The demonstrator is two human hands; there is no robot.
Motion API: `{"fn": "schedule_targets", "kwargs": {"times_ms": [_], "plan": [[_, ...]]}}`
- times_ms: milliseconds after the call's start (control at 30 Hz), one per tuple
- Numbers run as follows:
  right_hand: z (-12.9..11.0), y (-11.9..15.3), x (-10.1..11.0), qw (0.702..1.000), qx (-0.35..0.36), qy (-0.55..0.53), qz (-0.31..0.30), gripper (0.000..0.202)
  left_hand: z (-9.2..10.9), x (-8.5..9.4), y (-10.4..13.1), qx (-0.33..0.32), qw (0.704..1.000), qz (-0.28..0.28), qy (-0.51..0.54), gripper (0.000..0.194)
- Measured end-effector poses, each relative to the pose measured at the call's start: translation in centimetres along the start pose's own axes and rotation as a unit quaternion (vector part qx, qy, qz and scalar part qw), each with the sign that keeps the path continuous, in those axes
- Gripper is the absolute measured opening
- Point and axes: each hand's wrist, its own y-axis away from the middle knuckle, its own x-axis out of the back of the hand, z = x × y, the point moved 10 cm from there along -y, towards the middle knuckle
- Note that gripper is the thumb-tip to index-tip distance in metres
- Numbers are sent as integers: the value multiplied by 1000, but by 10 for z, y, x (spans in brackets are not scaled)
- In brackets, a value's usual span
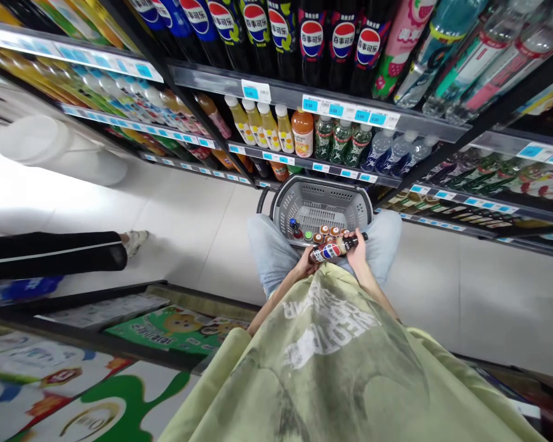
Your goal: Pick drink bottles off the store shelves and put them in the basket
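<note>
A dark cola bottle (330, 250) with a Pepsi label lies nearly level across my lap, its black cap to the right. My left hand (305, 264) is closed round its base end. Near the cap, my right hand (359, 250) grips the neck end. Just beyond the bottle, a grey shopping basket (322, 209) stands on the floor between my knees. Inside it, along the near side, are several bottles with brown-orange caps (334, 231), a green cap (309, 236) and a blue cap (293, 223). The bottle and hands hide part of the basket's near edge.
Drink shelves (313, 162) rise right behind the basket, with yellow juice bottles (262, 127) and large Pepsi bottles (313, 43) on them. A white bin-like container (59, 150) and another person's leg (55, 255) are at the left. Stacked cartons (96, 393) stand behind me, lower left.
</note>
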Motion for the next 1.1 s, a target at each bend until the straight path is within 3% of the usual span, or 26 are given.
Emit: {"fn": "schedule_targets", "kwargs": {"times_ms": [100,267,333,467,533,600,667,700,767,800,867,933,1000,1100], "plan": [[-20,6,-1,990,70,126,-2,45,6,0,2,-9,999,15,30,77],[-33,14,-18,954,35,285,-83,51,14,0,3,-17,997,24,66,76],[-46,19,-28,936,55,333,-103,56,15,0,2,-24,997,24,64,80],[-76,26,-51,900,130,404,-96,60,23,6,-1,-88,992,57,-67,86],[-85,26,-65,871,164,450,-108,59,31,11,4,-135,978,82,-137,75],[-93,21,-76,844,192,486,-120,58,41,17,13,-179,966,97,-157,50],[-102,10,-79,832,205,502,-116,60,63,29,32,-261,935,134,-201,29],[-107,2,-79,832,205,505,-109,62,78,37,47,-314,902,170,-244,23],[-114,-14,-76,830,200,513,-92,64,105,57,80,-390,808,282,-341,22],[-116,-21,-75,824,202,523,-86,64,115,70,94,-395,763,347,-376,24],[-119,-33,-81,793,233,556,-89,62,126,102,114,-355,715,458,-392,34],[-116,-41,-94,741,291,595,-110,59,134,129,124,-295,701,525,-383,50],[-106,-49,-108,692,335,626,-131,56,141,151,122,-228,712,549,-373,69],[-81,-69,-122,649,347,662,-144,51,156,176,113,-142,743,551,-352,93]]}}
